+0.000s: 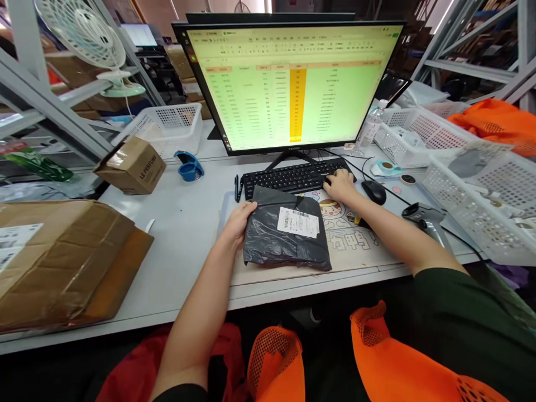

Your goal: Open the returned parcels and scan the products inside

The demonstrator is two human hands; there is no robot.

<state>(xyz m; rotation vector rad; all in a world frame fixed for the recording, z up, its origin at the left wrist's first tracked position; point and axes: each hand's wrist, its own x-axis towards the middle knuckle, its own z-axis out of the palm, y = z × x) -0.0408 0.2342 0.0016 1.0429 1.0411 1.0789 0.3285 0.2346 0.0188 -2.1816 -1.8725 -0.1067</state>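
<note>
My left hand (239,223) grips the left edge of a dark grey plastic mailer bag (285,245), thumb on top, the fingers beneath hidden. A white printed label (298,222) is stuck on the bag's upper face. The bag lies tilted over the desk mat (352,245), its far corner covering part of the black keyboard (288,177). On the keyboard's right end rests my right hand (340,185), fingers bent over the keys and holding nothing. Behind the keyboard stands a monitor (259,106) showing a spreadsheet with one orange column.
Cardboard boxes (54,262) and a small carton (136,167) sit at left, near a blue tape dispenser (189,167). To the right are a black mouse (374,192), a handheld scanner (427,215) and white baskets (481,195). A water bottle (371,128) stands beside the monitor.
</note>
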